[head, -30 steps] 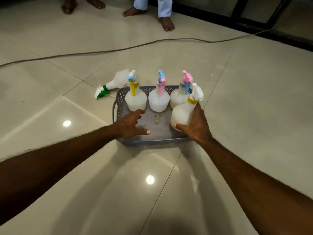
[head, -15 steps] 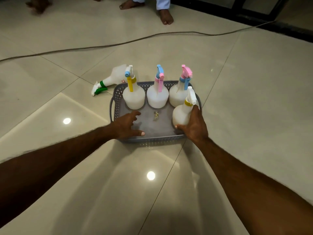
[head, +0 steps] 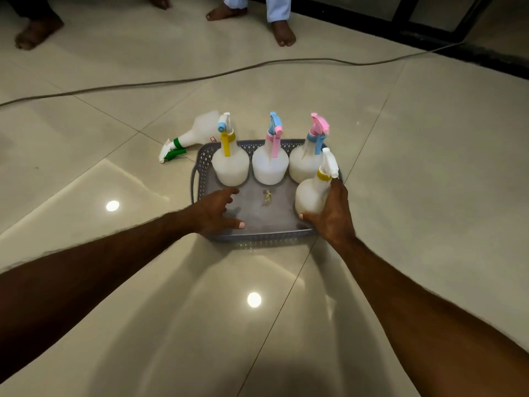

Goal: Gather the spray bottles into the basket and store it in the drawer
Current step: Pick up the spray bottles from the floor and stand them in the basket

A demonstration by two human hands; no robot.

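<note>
Four bottles stand in the basket [head: 200, 179] on glossy tiled floor [head: 415, 167]; right hand [head: 333, 216] grips one, left hand [head: 213, 212] open.

My right hand [head: 333, 213] has set the yellow-collared spray bottle [head: 313, 190] upright from its tilt 1 s ago; it now stands in the basket [head: 200, 173], near-right corner.
</note>
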